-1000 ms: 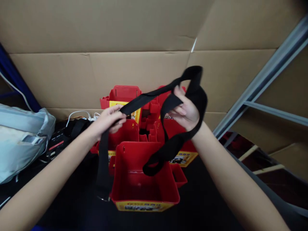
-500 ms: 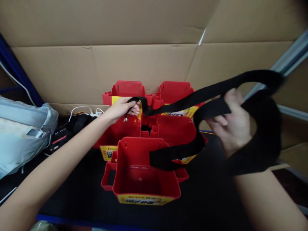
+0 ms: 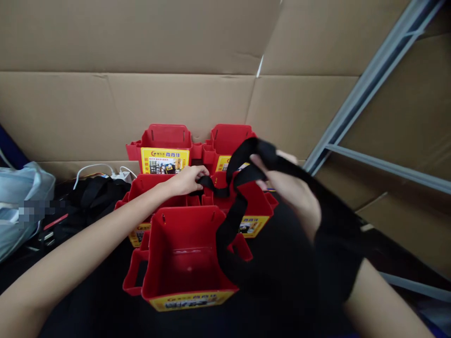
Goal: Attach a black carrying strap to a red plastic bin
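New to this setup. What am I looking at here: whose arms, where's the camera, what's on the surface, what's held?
No machine: these are one person's two bare arms, filmed by a camera worn on their head, looking forward and down. On the dark surface stand red plastic bins with yellow labels, backed by cardboard. The left hand pinches one end of a black strap above the bins. The right hand grips the same strap, which loops over it and wraps around the wrist. A pale bag and cables lie far left.
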### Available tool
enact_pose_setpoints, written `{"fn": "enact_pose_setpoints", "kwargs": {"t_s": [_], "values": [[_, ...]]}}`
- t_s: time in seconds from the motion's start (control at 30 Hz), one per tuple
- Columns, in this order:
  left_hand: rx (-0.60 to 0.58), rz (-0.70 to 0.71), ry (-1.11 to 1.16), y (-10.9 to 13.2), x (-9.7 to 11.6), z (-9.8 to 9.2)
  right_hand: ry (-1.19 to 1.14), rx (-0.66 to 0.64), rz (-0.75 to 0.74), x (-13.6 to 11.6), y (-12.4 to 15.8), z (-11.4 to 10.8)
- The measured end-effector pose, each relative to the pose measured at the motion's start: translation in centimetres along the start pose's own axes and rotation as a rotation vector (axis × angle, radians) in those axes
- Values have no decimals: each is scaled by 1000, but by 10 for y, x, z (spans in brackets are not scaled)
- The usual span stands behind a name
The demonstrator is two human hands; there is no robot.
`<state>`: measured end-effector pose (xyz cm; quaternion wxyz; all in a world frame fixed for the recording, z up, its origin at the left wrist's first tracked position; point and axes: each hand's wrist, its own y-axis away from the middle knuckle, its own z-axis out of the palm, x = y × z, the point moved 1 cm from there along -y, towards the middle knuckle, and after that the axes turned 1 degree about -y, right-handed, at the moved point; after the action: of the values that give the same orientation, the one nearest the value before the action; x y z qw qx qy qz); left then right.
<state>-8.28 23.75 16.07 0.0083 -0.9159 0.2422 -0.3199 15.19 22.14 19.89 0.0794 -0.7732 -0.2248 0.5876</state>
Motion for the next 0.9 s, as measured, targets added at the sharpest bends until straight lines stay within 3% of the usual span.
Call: {"fn": "enact_pose_setpoints", "kwargs": {"t_s": [0.07,0.17,0.23,0.37,0.43,0.53,0.6,0.67,0.7,0.77,0.83,0.9], "values": [[-51,50,49,5,13,-5,-40,-94,-74,4,-5,14],[-88,182,207,8,36,-10,-170,-127,-174,3,-14,28],[-53,222,317,7,47,-9,-231,-103,-179,0,-19,30],[55,166,436,-1,53,-5,-324,13,-81,-5,-17,22],[159,123,460,-7,53,-9,-340,56,-34,-6,-13,15],[483,71,312,-12,47,-28,-267,129,-27,-5,-10,-8],[721,57,88,-13,42,-47,-200,284,-52,-5,-7,-34],[817,39,-90,-11,35,-63,-164,559,-116,-6,-2,-65],[809,32,-132,-9,33,-68,-145,707,-169,-8,2,-80],[724,56,-170,-8,34,-70,-67,738,-281,-13,9,-95],[589,150,-237,-9,42,-61,-40,569,-288,-19,11,-90],[415,277,-347,-10,57,-48,-23,359,-200,-24,9,-65]]}}
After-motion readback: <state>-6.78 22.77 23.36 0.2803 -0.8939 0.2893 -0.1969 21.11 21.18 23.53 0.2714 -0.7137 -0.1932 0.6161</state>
